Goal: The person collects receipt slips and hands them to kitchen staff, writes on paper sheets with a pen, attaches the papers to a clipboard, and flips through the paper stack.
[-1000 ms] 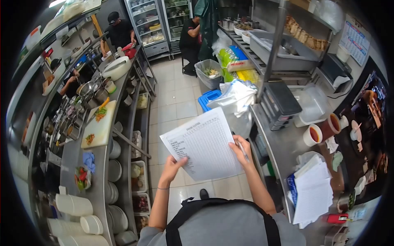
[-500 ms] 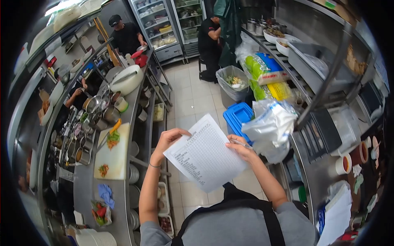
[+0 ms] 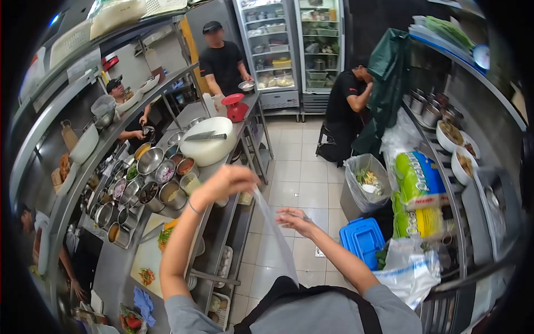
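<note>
My left hand is raised at the centre, its fingers closed on the top edge of the paper sheets. The sheets hang nearly edge-on, so their print is not readable. To their right, my right hand has its fingers apart, with a pen lying across it near the thumb. No contact shows between this hand and the sheets. Left of my left arm, a cutting board with chopped vegetables lies on the steel counter.
Metal pots and a white tub crowd the left counter. A blue container, a lined bin and plastic bags stand right. Co-workers are beyond the left counter, by the fridges and seated near a green cover.
The view has swung to the right. My left hand has lifted the sheets, turning them edge-on, and my right hand has come off them, its fingers spreading.
</note>
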Demonstrator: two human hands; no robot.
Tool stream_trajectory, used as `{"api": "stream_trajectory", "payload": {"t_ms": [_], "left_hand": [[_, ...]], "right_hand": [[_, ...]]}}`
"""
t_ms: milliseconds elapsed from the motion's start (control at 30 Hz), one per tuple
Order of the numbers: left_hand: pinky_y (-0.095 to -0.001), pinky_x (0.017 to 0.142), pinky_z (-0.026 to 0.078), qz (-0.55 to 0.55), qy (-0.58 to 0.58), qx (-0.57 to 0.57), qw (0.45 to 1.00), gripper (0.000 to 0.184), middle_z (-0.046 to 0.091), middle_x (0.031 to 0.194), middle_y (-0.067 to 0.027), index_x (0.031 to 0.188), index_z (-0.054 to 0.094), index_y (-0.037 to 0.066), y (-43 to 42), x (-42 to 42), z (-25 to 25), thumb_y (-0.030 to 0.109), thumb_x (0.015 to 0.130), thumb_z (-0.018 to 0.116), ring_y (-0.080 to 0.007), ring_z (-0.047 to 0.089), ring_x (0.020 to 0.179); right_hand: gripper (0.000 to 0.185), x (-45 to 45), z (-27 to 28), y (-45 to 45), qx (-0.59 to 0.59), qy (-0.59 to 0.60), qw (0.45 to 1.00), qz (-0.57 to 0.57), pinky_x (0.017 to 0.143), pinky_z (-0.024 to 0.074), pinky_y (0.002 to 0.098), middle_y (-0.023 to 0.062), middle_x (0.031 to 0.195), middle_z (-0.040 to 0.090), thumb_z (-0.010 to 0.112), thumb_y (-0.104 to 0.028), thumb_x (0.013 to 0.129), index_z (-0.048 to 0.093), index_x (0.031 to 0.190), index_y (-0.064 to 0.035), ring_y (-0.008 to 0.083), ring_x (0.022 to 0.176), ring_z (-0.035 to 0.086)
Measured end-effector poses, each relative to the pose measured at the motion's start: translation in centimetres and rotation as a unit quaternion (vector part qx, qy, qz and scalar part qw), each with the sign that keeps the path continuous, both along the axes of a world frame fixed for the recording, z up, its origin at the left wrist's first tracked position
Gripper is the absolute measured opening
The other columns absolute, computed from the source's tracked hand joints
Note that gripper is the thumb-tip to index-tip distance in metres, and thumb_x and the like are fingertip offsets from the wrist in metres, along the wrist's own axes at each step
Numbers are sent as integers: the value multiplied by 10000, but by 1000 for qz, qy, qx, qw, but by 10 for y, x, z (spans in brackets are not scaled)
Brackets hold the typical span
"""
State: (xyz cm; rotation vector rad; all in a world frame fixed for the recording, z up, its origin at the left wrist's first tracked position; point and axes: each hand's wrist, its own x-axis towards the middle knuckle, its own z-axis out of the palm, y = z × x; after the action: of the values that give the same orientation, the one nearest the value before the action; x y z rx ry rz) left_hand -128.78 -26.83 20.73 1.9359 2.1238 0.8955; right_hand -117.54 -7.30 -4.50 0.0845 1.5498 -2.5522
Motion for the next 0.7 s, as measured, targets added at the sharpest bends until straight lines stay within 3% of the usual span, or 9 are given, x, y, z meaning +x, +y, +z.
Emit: {"api": "stream_trajectory", "payload": {"t_ms": [67, 200, 267, 300, 367, 400, 433, 533, 700], "left_hand": [[-263, 600, 495, 108, -12, -2, 994, 89, 632, 722, -63, 847, 590, 21, 5, -67, 16, 56, 778, 634, -146, 635, 644], [-229, 577, 504, 172, 44, 2, 984, 69, 618, 672, -52, 744, 551, -24, 16, -212, 66, -47, 765, 613, -111, 636, 640], [-240, 543, 503, 204, 79, 10, 976, 54, 613, 623, -71, 712, 566, -25, 25, -274, 97, -51, 721, 612, -130, 640, 578], [-238, 541, 508, 216, 76, 1, 974, 42, 614, 628, -72, 726, 570, -31, 29, -311, 110, -51, 724, 607, -124, 639, 577], [-236, 543, 516, 228, 69, 2, 971, 24, 620, 637, -76, 744, 582, -35, 44, -365, 139, -46, 732, 600, -126, 641, 583], [-236, 546, 520, 238, 74, -5, 968, 21, 622, 640, -76, 752, 587, -36, 51, -395, 150, -41, 737, 601, -127, 643, 587], [-235, 549, 523, 249, 78, -11, 965, 20, 624, 642, -76, 760, 592, -38, 59, -424, 160, -37, 741, 601, -128, 644, 591], [-236, 541, 531, 285, 93, -24, 954, 17, 623, 653, -77, 729, 593, -32, 97, -529, 180, -27, 745, 596, -130, 637, 592], [-281, 637, 504, 340, 247, -46, 906, 50, 569, 752, -54, 723, 620, 23, 143, -613, 195, 54, 703, 654, -173, 598, 716]], "right_hand": [[298, -56, -14, 26, 62, -11, 997, -39, 776, 447, 257, 82, 1016, 637, 602, -210, 850, 539, 1117, -93, 142, 953, 602], [330, -125, -74, 90, 119, -41, 985, -118, 778, 471, 281, 88, 981, 647, 591, -250, 846, 542, 1132, -92, 160, 905, 624], [298, -139, -147, 139, 134, -45, 979, -145, 718, 496, 274, 111, 997, 641, 555, -181, 848, 546, 1123, -66, 189, 908, 630], [247, -134, -185, 157, 155, -65, 965, -202, 635, 496, 258, 108, 900, 656, 574, -198, 829, 592, 1023, -46, 175, 817, 643], [228, -107, -273, 197, 296, -152, 902, -276, 570, 487, 296, 96, 701, 643, 570, -227, 809, 653, 757, -22, 150, 648, 623], [306, -84, -270, 199, 465, -264, 802, -266, 556, 472, 338, 118, 619, 619, 567, -286, 798, 642, 664, -22, 168, 585, 601], [320, -49, -426, 229, 557, -293, 731, -264, 550, 465, 365, 145, 645, 629, 556, -304, 783, 643, 663, -21, 218, 556, 594], [299, 10, -360, 230, 460, -474, 711, -242, 535, 468, 361, 142, 643, 624, 557, -277, 789, 635, 673, -13, 217, 549, 594], [264, -3, -322, 231, 338, -557, 719, -241, 509, 471, 355, 137, 639, 615, 558, -233, 799, 621, 690, -1, 215, 536, 595]]}}
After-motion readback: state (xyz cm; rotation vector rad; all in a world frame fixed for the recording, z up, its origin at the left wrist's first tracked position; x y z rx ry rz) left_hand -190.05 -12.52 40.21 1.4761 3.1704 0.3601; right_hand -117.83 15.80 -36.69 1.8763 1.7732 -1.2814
